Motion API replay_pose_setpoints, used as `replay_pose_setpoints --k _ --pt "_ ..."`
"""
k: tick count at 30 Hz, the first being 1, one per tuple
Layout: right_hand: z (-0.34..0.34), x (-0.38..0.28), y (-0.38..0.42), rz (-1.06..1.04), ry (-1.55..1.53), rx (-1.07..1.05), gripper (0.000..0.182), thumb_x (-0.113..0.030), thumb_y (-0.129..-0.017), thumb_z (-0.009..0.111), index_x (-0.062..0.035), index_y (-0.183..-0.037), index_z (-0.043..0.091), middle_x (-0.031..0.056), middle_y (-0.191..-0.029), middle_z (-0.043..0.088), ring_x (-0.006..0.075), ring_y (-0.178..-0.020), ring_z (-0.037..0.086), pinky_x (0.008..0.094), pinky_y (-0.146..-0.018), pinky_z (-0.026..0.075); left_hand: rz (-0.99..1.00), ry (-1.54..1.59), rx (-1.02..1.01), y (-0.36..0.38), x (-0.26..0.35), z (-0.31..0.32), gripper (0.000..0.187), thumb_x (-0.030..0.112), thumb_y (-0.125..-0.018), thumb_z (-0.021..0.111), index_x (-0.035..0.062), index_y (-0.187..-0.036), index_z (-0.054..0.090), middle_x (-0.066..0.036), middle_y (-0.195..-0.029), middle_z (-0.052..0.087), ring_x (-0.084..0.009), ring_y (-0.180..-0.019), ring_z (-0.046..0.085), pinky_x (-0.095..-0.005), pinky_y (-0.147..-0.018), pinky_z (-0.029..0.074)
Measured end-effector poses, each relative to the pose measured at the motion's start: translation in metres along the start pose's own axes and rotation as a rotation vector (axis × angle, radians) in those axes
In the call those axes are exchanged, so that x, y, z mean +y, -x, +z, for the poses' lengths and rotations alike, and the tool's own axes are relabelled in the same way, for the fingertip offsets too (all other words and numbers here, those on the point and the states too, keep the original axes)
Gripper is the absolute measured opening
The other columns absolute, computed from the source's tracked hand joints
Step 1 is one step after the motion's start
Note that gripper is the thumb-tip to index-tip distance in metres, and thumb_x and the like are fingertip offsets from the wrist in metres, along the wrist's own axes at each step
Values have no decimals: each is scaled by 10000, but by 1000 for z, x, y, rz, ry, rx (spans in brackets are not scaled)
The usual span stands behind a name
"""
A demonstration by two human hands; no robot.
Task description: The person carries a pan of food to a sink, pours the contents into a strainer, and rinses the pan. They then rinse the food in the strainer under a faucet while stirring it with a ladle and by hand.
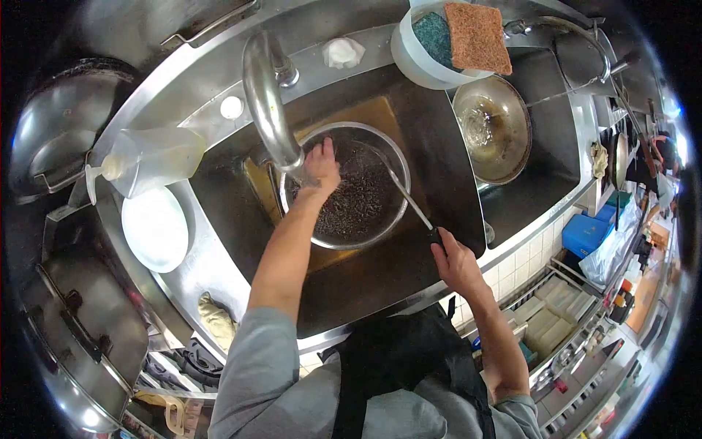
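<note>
A round metal bowl (pixel 404 212) stands in the left sink basin (pixel 241 219), holding dark, bubbly water. My left hand (pixel 320 170) is inside the bowl's rim, close below the faucet spout (pixel 272 110). Its fingers are stretched out and I see nothing held in them. My right hand (pixel 457 262) is closed around the black handle of a long metal utensil (pixel 414 202). The thin shaft slants up and left over the rim into the bowl. Its working end is in the dark water, so I cannot make out its kind.
Left of the sink are a soap pump bottle (pixel 157 157) and a white oval dish (pixel 154 229). A pale tub (pixel 413 62) with a brown sponge (pixel 479 36) and green scouring pad (pixel 433 40) sits behind. The right basin holds a wok (pixel 515 135) with water.
</note>
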State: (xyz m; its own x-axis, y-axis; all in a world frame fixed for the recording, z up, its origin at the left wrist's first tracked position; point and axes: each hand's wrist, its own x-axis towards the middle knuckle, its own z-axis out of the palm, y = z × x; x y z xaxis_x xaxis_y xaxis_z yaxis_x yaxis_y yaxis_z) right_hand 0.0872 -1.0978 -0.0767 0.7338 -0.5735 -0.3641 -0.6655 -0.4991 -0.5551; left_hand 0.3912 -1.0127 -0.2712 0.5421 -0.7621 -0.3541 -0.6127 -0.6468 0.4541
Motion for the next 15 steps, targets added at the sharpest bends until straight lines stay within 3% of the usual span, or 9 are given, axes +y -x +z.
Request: replay_pose_setpoints --k 2,3,4,7,9,10,12,13,15 --pt "2 -1 -2 53 31 19 344 -149 -936 580 31 -1216 496 280 -885 660 458 -807 654 508 -668 542 -83 -5 -108 8 14 12 614 230 -908 577 19 -1436 345 -223 -1293 498 -406 -1187 515 -492 -1001 438" --pt "5 1 -3 54 28 15 344 -149 -936 580 31 -1216 496 280 -885 660 458 -807 654 508 -668 542 -127 -70 -267 13 21 15 610 244 -921 559 55 -1455 331 -222 -1304 491 -406 -1205 500 -499 -1009 435" --pt "8 5 -5 57 35 26 340 -147 -937 575 23 -1219 490 284 -889 657 457 -812 652 514 -675 540 -118 -151 -280 23 22 33 547 242 -929 539 106 -1437 387 -200 -1297 505 -411 -1209 498 -504 -1018 429" --pt "25 12 -15 62 53 2 335 -132 -938 572 30 -1219 490 288 -893 653 453 -827 651 503 -685 534 -58 -178 -417 59 28 23 461 219 -929 525 134 -1380 478 -181 -1348 498 -408 -1256 469 -486 -1025 430" --pt "38 9 -27 68 68 -26 333 -118 -937 574 44 -1217 496 288 -893 653 448 -838 651 486 -688 530 -8 -99 -206 82 26 18 403 173 -920 524 109 -1318 539 -173 -1334 540 -389 -1222 517 -465 -1001 457" --pt "45 6 -35 62 60 -89 318 -135 -937 569 24 -1202 495 282 -884 655 447 -815 653 508 -681 534 -11 -99 -205 88 26 8 403 173 -920 524 109 -1318 539 -173 -1334 540 -389 -1222 517 -465 -1001 457" --pt "49 2 -42 54 52 -153 303 -151 -937 564 5 -1187 495 277 -875 658 445 -792 656 529 -674 538 -181 212 -158 99 20 -15 381 147 -912 534 92 -1288 561 -198 -1275 586 -372 -1146 579 -451 -964 483" --pt "47 2 -43 -16 30 -155 309 -151 -932 571 4 -1188 495 272 -872 659 439 -789 658 526 -669 540 -120 242 -3 101 5 -6 339 141 -912 542 80 -1242 591 -212 -1143 642 -388 -1030 625 -463 -915 499" --pt "38 1 -46 -90 13 -149 316 -151 -927 578 3 -1190 496 267 -869 660 433 -785 661 522 -664 541 -179 208 -17 99 -8 -16 289 163 -920 546 66 -1181 622 -222 -1041 667 -408 -961 635 -482 -848 506"
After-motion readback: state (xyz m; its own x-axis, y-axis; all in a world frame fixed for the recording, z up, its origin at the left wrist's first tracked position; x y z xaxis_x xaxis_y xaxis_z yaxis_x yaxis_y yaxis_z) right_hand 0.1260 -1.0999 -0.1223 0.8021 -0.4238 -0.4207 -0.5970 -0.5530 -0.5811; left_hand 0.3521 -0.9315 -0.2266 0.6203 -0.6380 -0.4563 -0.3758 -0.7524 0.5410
